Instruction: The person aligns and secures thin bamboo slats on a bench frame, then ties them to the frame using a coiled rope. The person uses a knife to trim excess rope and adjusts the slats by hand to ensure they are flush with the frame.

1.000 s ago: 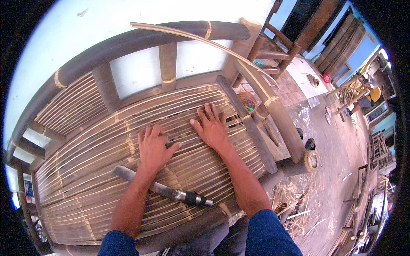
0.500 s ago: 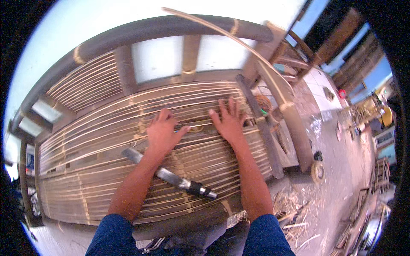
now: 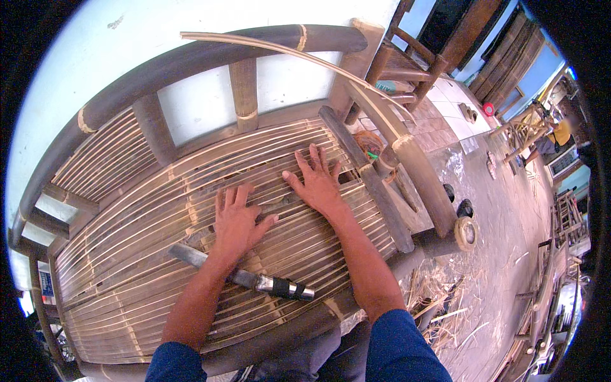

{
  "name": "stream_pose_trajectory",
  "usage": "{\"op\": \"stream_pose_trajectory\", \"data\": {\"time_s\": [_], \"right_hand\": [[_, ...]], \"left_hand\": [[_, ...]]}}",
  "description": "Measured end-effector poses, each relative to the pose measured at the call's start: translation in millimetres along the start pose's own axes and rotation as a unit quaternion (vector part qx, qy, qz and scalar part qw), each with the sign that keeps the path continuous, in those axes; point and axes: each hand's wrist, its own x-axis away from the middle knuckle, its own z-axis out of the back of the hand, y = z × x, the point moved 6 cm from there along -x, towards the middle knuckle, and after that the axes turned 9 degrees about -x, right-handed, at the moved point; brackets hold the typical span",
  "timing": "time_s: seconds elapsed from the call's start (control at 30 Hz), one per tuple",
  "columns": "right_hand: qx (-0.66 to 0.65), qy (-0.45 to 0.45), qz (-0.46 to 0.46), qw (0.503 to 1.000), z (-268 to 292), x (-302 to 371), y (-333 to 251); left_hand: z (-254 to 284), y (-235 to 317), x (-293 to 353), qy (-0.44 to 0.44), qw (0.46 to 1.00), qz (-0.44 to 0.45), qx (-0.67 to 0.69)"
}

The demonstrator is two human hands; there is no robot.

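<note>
Bamboo slats (image 3: 121, 261) covered the seat of a low counter (image 3: 273, 344), sharp again after a half-second blur as the head view swung away and back. A metal-handled cutting tool (image 3: 270, 284) lay slantwise on the slats, its place unchanged, partly hidden beneath the left forearm. Just beyond it, the left hand (image 3: 235, 223) rested on the slatwork, apparently edged slightly nearer its partner over the past second; its fingers were loosely bent, the thumb held out, nothing visible in their grasp. The right hand (image 3: 320, 189) kept its spot near the counter's right end, fingers fanned and released over the slats. So slight a shift suggested smoothing or checking the strips by touch, a step calling for no blade. Farther right, bamboo shavings (image 3: 439, 299) littered the floor (image 3: 499, 280).
</note>
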Motion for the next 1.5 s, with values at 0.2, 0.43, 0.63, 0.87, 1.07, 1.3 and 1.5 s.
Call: {"op": "stream_pose_trajectory", "data": {"time_s": [0.2, 0.43, 0.63, 0.87, 1.07, 1.3, 1.5], "right_hand": [[0.008, 0.003, -0.012, 1.000, 8, 4, -1], [0.015, 0.014, -0.044, 0.999, 4, 6, 10], [-0.045, 0.042, -0.010, 0.998, 2, 0, 19], [-0.090, 0.022, -0.019, 0.996, 2, -2, 25], [-0.077, -0.004, -0.016, 0.997, 4, -3, 23], [-0.080, 0.004, -0.014, 0.997, 6, -3, 21], [-0.028, 0.033, 0.001, 0.999, 11, -2, 16]], "left_hand": [[3, -13, -3, -0.022, 0.997, 0.055, 0.051], [8, -27, -5, -0.013, 0.994, 0.099, 0.033], [6, -25, 2, -0.006, 0.991, 0.121, 0.049], [9, -19, 5, 0.030, 0.991, 0.107, 0.069], [18, -10, -1, 0.069, 0.994, 0.047, 0.077], [-6, 4, 8, -0.042, 0.998, -0.008, 0.039], [-13, -8, 3, -0.046, 0.997, 0.029, 0.052]]}}
